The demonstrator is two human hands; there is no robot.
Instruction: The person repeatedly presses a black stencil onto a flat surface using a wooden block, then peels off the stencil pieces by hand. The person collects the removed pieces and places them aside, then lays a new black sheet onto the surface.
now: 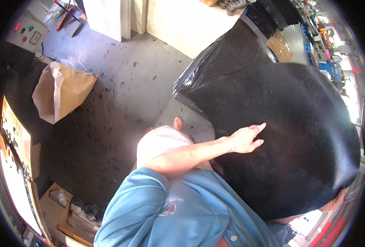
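Observation:
A large, smooth black sheet (pixel 289 107), rubber-like in look, spreads across the right side, its rounded far end bulging up and catching light. My left arm reaches across my body, and my left hand (pixel 248 138) rests on the sheet's upper face with forefinger and thumb apart. At the sheet's near right edge my right hand (pixel 338 200) grips the rim; its fingers are mostly hidden by the sheet. Beyond the big sheet, a stack of black sheets (pixel 236 53) shows wrinkled, shiny plastic film along its left edge.
An open brown paper sack (pixel 67 90) stands on the stained grey floor (pixel 133 78) at left. A control box (pixel 28 31) with buttons is behind it. Cardboard boxes (pixel 59 206) lie at lower left. A pale board (pixel 186 24) stands ahead, and crowded shelves (pixel 326 49) line the far right.

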